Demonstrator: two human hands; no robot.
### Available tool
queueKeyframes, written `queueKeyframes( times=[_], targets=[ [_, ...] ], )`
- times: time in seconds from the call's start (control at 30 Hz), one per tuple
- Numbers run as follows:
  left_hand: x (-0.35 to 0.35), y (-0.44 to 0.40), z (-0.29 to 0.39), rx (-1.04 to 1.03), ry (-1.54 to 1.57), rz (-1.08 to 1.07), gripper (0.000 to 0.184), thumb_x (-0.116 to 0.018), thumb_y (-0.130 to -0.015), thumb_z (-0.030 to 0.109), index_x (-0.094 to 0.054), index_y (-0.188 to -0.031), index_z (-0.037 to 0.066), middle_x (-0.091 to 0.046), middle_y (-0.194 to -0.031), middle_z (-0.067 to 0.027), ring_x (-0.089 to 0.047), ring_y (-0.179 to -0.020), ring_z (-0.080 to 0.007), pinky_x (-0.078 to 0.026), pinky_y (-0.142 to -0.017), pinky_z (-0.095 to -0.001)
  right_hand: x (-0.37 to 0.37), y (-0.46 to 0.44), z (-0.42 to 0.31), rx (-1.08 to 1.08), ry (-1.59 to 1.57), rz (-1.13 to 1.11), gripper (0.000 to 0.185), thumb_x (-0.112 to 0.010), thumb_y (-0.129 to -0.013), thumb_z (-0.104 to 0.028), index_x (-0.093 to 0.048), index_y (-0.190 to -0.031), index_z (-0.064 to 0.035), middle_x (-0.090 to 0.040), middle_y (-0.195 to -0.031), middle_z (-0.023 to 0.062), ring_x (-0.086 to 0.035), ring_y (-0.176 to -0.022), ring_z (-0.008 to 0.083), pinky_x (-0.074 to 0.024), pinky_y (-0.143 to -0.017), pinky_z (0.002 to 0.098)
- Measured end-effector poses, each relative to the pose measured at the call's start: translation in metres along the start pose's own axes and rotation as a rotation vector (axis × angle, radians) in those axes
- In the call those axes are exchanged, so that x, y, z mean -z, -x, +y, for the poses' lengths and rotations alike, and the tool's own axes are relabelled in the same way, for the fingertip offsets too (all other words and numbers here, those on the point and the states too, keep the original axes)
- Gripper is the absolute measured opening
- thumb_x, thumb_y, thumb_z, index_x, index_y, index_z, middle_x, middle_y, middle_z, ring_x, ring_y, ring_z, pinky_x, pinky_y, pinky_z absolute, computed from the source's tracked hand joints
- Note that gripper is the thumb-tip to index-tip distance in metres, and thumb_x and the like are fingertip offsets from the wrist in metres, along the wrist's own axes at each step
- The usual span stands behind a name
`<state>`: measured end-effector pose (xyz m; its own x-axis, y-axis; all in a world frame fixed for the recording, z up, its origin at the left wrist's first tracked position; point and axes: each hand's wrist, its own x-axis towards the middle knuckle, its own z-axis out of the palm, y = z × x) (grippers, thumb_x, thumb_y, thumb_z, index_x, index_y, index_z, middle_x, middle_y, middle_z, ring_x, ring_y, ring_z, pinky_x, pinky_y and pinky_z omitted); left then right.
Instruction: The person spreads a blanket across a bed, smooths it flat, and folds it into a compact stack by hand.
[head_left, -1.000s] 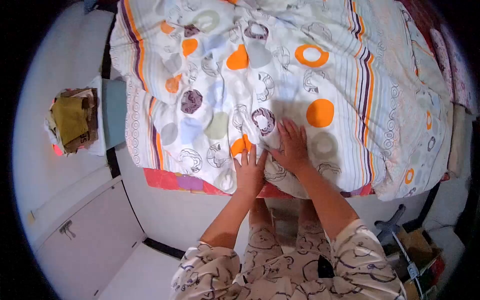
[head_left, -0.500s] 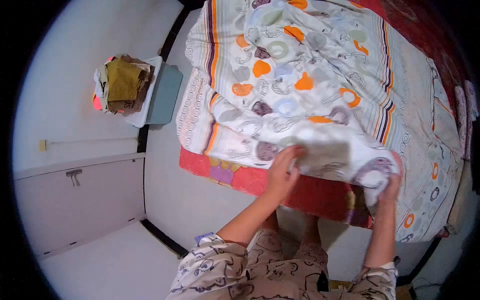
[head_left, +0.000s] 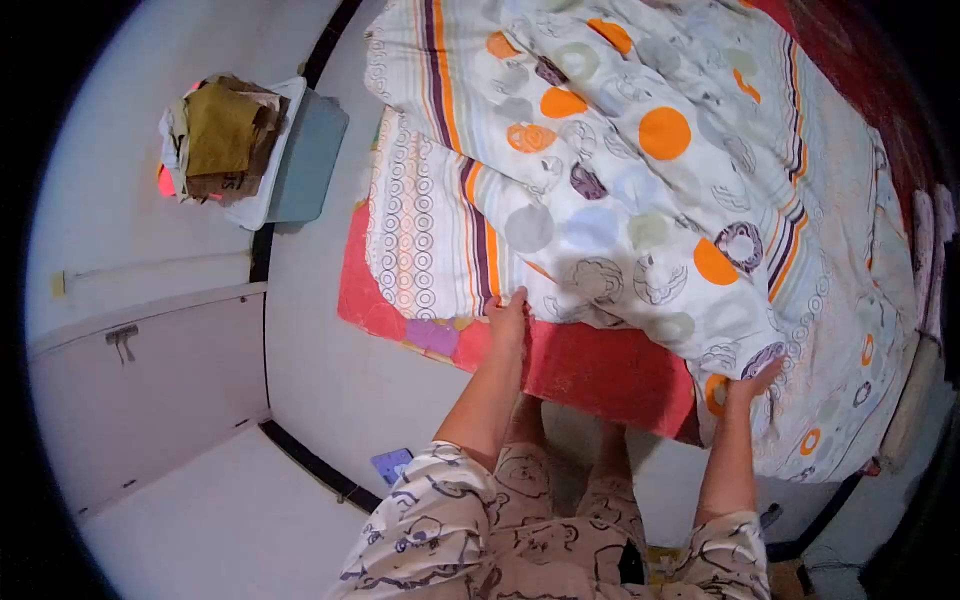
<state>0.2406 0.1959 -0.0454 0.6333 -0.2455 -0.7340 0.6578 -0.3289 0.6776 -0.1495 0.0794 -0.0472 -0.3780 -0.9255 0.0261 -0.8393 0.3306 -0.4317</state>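
A white quilt (head_left: pixel 600 200) with orange, grey and purple circles and striped bands covers most of the bed. My left hand (head_left: pixel 508 315) is closed on its near edge, close to the left striped band. Farther right, my right hand (head_left: pixel 757 382) grips the quilt near its hanging right part, fingers partly hidden by the cloth. Between the two hands the near edge sags a little, and the red mattress side (head_left: pixel 610 370) shows below it.
A grey-blue bin (head_left: pixel 308 165) with a white rim, piled with folded cloth and cardboard-like pieces (head_left: pixel 225 130), stands left of the bed. A low white cabinet (head_left: pixel 170 390) lines the left wall. A small blue-purple item (head_left: pixel 391 465) lies on the floor by my left sleeve.
My left hand has moved left along the quilt's near edge and now grips it. The quilt has spread flatter, with its left part pulled out. The right hand has shifted slightly left and down.
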Motion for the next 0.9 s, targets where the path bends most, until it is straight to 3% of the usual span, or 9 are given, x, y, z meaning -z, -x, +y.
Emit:
queueKeyframes(
  times=[0.07, 0.13, 0.27, 0.33, 0.43, 0.6, 0.73, 0.8, 0.9],
  targets=[
    [0.008, -0.011, -0.007, 0.017, 0.002, -0.026, 0.058, -0.065, -0.076, 0.018, -0.031, -0.121, 0.005, -0.052, -0.089, -0.0071, -0.053, -0.073, -0.0150, -0.045, -0.058, -0.0273, 0.033, 0.027, -0.064, 0.160, 0.126, 0.226, 0.058, -0.056, -0.075, -0.015, -0.034, -0.126, 0.0036, -0.037, -0.129, 0.0207, -0.037, -0.116, 0.0363, -0.0266, -0.098, 0.0437],
    [0.017, 0.007, 0.012, 0.117, -0.044, -0.098, 0.049, -0.064, -0.077, 0.018, -0.037, -0.117, 0.011, -0.054, -0.086, -0.0026, -0.052, -0.071, -0.0143, -0.044, -0.054, -0.0293, 0.063, 0.056, -0.123, 0.582, -0.105, 0.265, 0.054, -0.050, -0.076, -0.012, -0.036, -0.125, 0.0037, -0.035, -0.130, 0.0222, -0.034, -0.117, 0.0403, -0.0217, -0.100, 0.0501],
    [0.073, -0.011, -0.007, 0.115, 0.031, -0.146, 0.038, -0.062, -0.079, 0.023, -0.044, -0.111, 0.011, -0.055, -0.092, -0.0018, -0.053, -0.077, -0.0148, -0.044, -0.060, -0.0320, 0.055, 0.104, -0.154, 1.092, 0.012, -0.690, 0.064, -0.057, -0.073, -0.013, -0.032, -0.131, -0.0057, -0.033, -0.133, 0.0176, -0.021, -0.128, 0.0370, -0.0141, -0.104, 0.0523],
    [0.088, -0.006, 0.002, 0.052, 0.308, 0.155, 0.041, -0.062, -0.080, 0.023, -0.044, -0.115, 0.012, -0.053, -0.101, -0.0031, -0.055, -0.083, -0.0164, -0.046, -0.062, -0.0278, 0.018, 0.105, -0.153, 0.949, 0.215, -0.677, 0.070, -0.062, -0.071, -0.017, -0.030, -0.133, -0.0100, -0.032, -0.135, 0.0158, -0.020, -0.128, 0.0368, -0.0148, -0.104, 0.0530],
    [0.112, -0.027, 0.013, 0.102, 0.537, 0.211, 0.036, -0.059, -0.083, 0.028, -0.047, -0.114, 0.014, -0.056, -0.097, -0.0012, -0.056, -0.083, -0.0167, -0.045, -0.071, -0.0290, -0.007, 0.086, -0.163, 0.670, 0.507, -0.614, 0.090, -0.074, -0.062, -0.026, -0.024, -0.136, -0.0172, -0.020, -0.141, 0.0163, -0.016, -0.130, 0.0379, -0.0157, -0.103, 0.0540],
    [0.102, -0.042, 0.099, 0.150, 0.792, -0.114, 0.037, -0.053, -0.086, 0.026, -0.045, -0.117, 0.008, -0.056, -0.110, -0.0059, -0.055, -0.099, -0.0216, -0.047, -0.081, -0.0361, -0.037, 0.082, -0.188, 0.403, 0.511, -0.600, 0.091, -0.076, -0.060, -0.028, -0.027, -0.134, -0.0105, -0.017, -0.140, 0.0221, -0.016, -0.130, 0.0377, -0.0152, -0.103, 0.0533],
    [0.071, -0.004, 0.204, -0.130, 0.372, -0.213, 0.037, -0.054, -0.083, 0.017, -0.046, -0.116, 0.002, -0.055, -0.111, -0.0117, -0.057, -0.097, -0.0226, -0.049, -0.080, -0.0368, -0.023, 0.091, -0.200, 0.430, 0.533, -0.563, 0.092, -0.077, -0.058, -0.027, -0.027, -0.133, -0.0082, -0.020, -0.138, 0.0230, -0.017, -0.129, 0.0370, -0.0144, -0.104, 0.0532],
    [0.076, 0.015, 0.251, -0.329, 0.353, -0.248, 0.038, -0.054, -0.082, 0.013, -0.045, -0.117, 0.002, -0.056, -0.108, -0.0107, -0.058, -0.094, -0.0214, -0.049, -0.080, -0.0358, -0.010, 0.098, -0.208, 0.623, 0.530, -0.486, 0.093, -0.077, -0.055, -0.024, -0.028, -0.132, -0.0092, -0.026, -0.135, 0.0218, -0.022, -0.128, 0.0354, -0.0162, -0.103, 0.0520],
    [0.111, 0.039, 0.309, -0.545, 0.353, -0.079, 0.034, -0.050, -0.079, 0.006, -0.048, -0.111, -0.004, -0.056, -0.104, -0.0140, -0.058, -0.092, -0.0236, -0.049, -0.078, -0.0361, -0.004, 0.128, -0.217, 0.731, 0.311, -0.437, 0.085, -0.075, -0.058, -0.020, -0.031, -0.131, -0.0090, -0.033, -0.131, 0.0206, -0.028, -0.125, 0.0343, -0.0186, -0.102, 0.0530]
  ],
)
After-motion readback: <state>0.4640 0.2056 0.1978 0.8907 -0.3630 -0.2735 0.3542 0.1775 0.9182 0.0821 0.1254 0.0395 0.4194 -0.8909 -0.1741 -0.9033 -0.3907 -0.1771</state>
